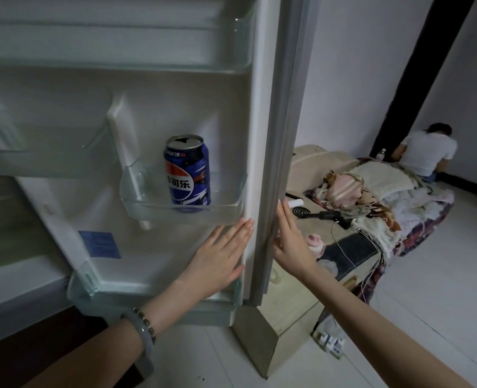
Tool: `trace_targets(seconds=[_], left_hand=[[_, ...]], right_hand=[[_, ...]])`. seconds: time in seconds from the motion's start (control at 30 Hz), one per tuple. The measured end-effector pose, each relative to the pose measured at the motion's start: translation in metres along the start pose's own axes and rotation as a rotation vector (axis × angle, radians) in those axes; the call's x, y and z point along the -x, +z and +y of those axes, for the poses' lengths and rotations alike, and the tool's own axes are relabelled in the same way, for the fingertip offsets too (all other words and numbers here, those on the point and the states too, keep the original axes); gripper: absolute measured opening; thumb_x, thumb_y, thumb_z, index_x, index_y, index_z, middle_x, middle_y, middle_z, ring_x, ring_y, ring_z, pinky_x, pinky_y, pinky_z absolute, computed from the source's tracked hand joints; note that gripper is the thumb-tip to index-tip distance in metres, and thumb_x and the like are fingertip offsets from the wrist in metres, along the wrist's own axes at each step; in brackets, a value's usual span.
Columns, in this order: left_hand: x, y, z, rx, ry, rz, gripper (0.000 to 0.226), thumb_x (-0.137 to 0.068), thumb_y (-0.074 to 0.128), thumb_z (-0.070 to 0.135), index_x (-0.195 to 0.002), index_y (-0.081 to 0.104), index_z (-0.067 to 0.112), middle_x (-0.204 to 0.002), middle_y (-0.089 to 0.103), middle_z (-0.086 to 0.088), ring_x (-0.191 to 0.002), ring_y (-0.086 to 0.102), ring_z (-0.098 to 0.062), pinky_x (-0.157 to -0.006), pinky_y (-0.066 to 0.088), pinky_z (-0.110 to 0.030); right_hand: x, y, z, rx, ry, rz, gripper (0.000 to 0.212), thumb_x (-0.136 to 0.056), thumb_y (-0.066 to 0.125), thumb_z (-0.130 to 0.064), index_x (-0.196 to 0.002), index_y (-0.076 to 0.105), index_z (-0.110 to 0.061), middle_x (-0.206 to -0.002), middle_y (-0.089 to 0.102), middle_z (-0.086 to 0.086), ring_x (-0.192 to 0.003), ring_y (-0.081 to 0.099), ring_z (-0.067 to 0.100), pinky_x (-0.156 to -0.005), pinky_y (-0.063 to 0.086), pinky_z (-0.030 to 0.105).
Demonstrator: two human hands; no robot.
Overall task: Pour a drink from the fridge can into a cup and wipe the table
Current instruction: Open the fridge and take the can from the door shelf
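Observation:
A blue drink can with a red, white and blue logo stands upright in a clear shelf on the inside of the open fridge door. Its top looks opened. My left hand lies flat with straight fingers on the door's inner face, just below that shelf. My right hand holds the door's outer edge, fingers straight along the rim and thumb behind it. No cup shows.
Behind the door stands a low beige table with a coil, cables and a pink object. A heap of cloth lies beyond. A person in a white shirt crouches by the far wall. Pale floor spreads right.

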State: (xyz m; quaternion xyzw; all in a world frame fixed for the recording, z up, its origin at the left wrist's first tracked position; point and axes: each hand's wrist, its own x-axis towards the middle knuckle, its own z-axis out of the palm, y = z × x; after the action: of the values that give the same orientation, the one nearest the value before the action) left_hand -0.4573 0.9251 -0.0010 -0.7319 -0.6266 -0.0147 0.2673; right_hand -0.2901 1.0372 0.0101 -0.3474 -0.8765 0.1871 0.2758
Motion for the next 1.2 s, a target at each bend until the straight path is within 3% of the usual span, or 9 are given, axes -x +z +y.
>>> trace_targets(seconds=[0.13,0.47,0.53,0.6,0.73,0.8,0.87,1.03,1.2], left_hand=[[0.002,-0.002,0.003,-0.004,-0.008,0.016,0.072,-0.090,0.029,0.046,-0.145,0.013,0.003,-0.154,0.014,-0.012,-0.143,0.007,-0.022,-0.112,0.016,-0.045],[0.009,-0.025,0.013,0.013,-0.056,-0.085,0.072,-0.088,0.029,0.047,-0.145,0.020,0.002,-0.154,0.017,-0.013,-0.143,0.017,-0.026,-0.111,0.016,-0.049],[0.012,-0.035,0.018,0.053,-0.087,-0.099,0.072,-0.087,0.029,0.047,-0.144,0.023,0.002,-0.153,0.021,-0.013,-0.142,0.019,-0.025,-0.111,0.015,-0.049],[0.016,-0.049,0.022,0.122,-0.094,-0.120,0.072,-0.089,0.030,0.047,-0.144,0.024,0.002,-0.154,0.019,-0.013,-0.143,0.015,-0.022,-0.113,0.010,-0.046],[0.028,-0.086,0.024,0.417,-0.104,-0.197,0.069,-0.094,0.031,0.054,-0.149,0.013,0.017,-0.157,-0.003,0.001,-0.144,-0.009,-0.009,-0.117,-0.007,-0.033],[0.034,-0.112,0.019,0.534,-0.104,-0.241,0.063,-0.093,0.034,0.055,-0.146,0.025,0.022,-0.157,0.011,0.005,-0.143,0.002,-0.006,-0.118,0.002,-0.030],[0.041,-0.138,0.009,0.660,-0.122,-0.252,0.057,-0.092,0.038,0.055,-0.141,0.036,0.027,-0.152,0.026,0.009,-0.140,0.016,-0.003,-0.117,0.014,-0.029],[0.059,-0.189,-0.032,0.776,-0.123,-0.003,0.055,-0.083,0.037,0.063,-0.128,0.051,0.035,-0.134,0.046,0.019,-0.125,0.036,0.008,-0.109,0.027,-0.020],[0.059,-0.206,-0.082,0.851,-0.292,0.296,0.045,-0.084,0.060,0.041,-0.124,0.058,0.020,-0.124,0.056,0.011,-0.115,0.048,0.005,-0.101,0.035,-0.013]], right_hand=[[0.003,-0.001,0.000,-0.019,-0.020,0.002,0.087,-0.086,0.048,-0.001,-0.149,-0.007,-0.023,-0.158,-0.014,0.001,-0.134,0.033,0.032,-0.096,0.047,0.042],[0.009,-0.007,-0.004,0.029,-0.010,-0.040,0.090,-0.086,0.054,-0.006,-0.149,-0.007,-0.024,-0.158,-0.010,0.002,-0.136,0.031,0.032,-0.094,0.049,0.044],[0.012,-0.010,-0.007,0.059,0.000,-0.036,0.086,-0.085,0.053,-0.007,-0.150,-0.002,-0.022,-0.159,-0.003,0.004,-0.140,0.026,0.030,-0.096,0.047,0.045],[0.015,-0.016,-0.013,0.121,0.035,-0.052,0.079,-0.086,0.053,-0.011,-0.150,0.007,-0.018,-0.158,0.008,0.007,-0.135,0.036,0.028,-0.098,0.045,0.044],[0.027,-0.044,-0.043,0.254,0.034,0.023,0.049,-0.086,0.052,-0.017,-0.133,0.040,-0.009,-0.133,0.051,0.014,-0.101,0.061,0.033,-0.077,0.052,0.046],[0.031,-0.066,-0.069,0.251,-0.003,0.099,0.033,-0.086,0.050,-0.015,-0.118,0.052,-0.009,-0.106,0.065,0.015,-0.087,0.063,0.033,-0.069,0.052,0.045],[0.034,-0.087,-0.097,0.201,-0.056,0.184,0.032,-0.087,0.051,-0.015,-0.119,0.055,-0.011,-0.099,0.069,0.014,-0.082,0.065,0.032,-0.069,0.053,0.044],[0.031,-0.112,-0.165,0.031,-0.241,0.263,0.042,-0.090,0.053,-0.015,-0.132,0.050,-0.013,-0.128,0.060,0.006,-0.102,0.063,0.023,-0.091,0.045,0.030],[0.001,-0.100,-0.196,-0.043,-0.272,0.217,0.051,-0.088,0.053,-0.013,-0.137,0.043,-0.011,-0.136,0.052,0.007,-0.123,0.050,0.022,-0.102,0.039,0.031]])
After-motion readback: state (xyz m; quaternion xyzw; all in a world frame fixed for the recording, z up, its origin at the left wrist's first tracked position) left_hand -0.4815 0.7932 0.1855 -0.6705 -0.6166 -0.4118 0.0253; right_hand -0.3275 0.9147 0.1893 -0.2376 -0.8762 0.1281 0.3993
